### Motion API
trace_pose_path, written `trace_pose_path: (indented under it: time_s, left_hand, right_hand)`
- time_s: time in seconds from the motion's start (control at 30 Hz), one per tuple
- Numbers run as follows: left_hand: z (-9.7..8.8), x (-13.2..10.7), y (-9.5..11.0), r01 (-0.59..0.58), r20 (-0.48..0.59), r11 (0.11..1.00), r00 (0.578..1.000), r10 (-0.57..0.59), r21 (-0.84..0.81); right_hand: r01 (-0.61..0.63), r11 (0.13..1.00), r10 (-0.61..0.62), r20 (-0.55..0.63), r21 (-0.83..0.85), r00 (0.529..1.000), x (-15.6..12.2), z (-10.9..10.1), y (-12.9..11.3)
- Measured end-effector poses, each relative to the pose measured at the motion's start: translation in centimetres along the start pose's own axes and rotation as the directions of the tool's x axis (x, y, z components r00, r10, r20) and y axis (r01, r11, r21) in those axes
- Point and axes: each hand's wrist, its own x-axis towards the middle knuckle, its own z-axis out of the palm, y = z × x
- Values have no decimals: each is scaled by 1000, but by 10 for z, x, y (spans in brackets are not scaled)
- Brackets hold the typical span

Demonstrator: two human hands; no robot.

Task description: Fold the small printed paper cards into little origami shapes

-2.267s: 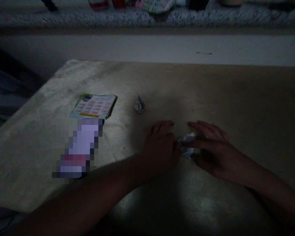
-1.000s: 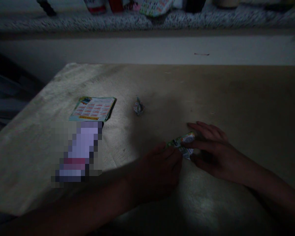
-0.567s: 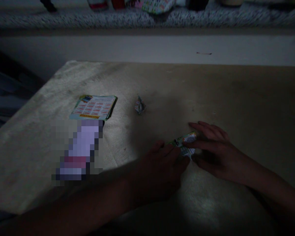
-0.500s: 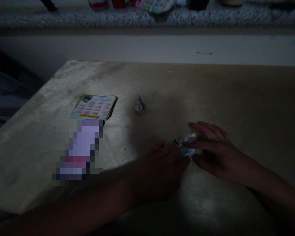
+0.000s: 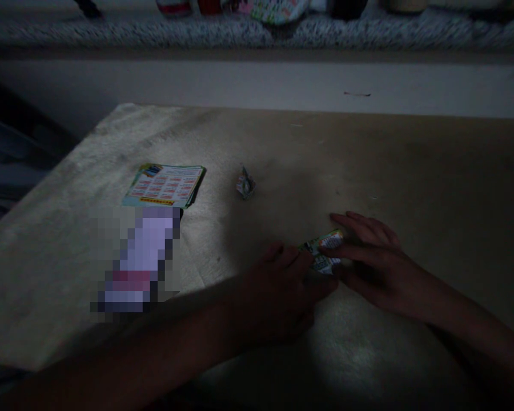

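Note:
The scene is dim. Both of my hands meet on a small printed paper piece (image 5: 324,254), partly folded, that lies on the beige table (image 5: 368,165). My left hand (image 5: 278,291) pinches its left end with fingers pressed together. My right hand (image 5: 368,260) presses on its right side, fingers laid over it and thumb underneath. Most of the paper is hidden between the fingers.
A small folded paper figure (image 5: 244,184) stands farther back on the table. A stack of printed paper squares (image 5: 164,185) lies at the left, with a blurred-out flat object (image 5: 139,260) just in front of it. A shelf with items runs along the far wall.
My left hand slid back from the far side of the paper to its near left end and then crept right along it. The right hand stayed in place.

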Motion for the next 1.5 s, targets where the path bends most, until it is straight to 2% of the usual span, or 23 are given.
trace_pose_path:
  time_s: [0.27,0.6,0.93,1.3,1.5]
  left_hand:
    - [-2,1,-1,-14,-2,1000,1000,14,-10]
    - [0,3,-2,-34,-82,999,996,35,22]
    - [-20,4,0,108,61,993,993,-106,-38]
    - [-20,-5,-13,212,58,976,976,-209,-55]
    - [-28,-8,-15,210,90,978,974,-208,-17]
  right_hand:
    - [-14,1000,14,-17,8,1000,0,2,-1]
    - [-17,1000,17,-12,-6,1000,1,1,-3]
    - [3,1000,-3,-45,-3,999,0,3,0]
    - [8,1000,-8,-35,-9,999,1,4,1]
    - [9,1000,-9,-34,-2,999,0,3,1]
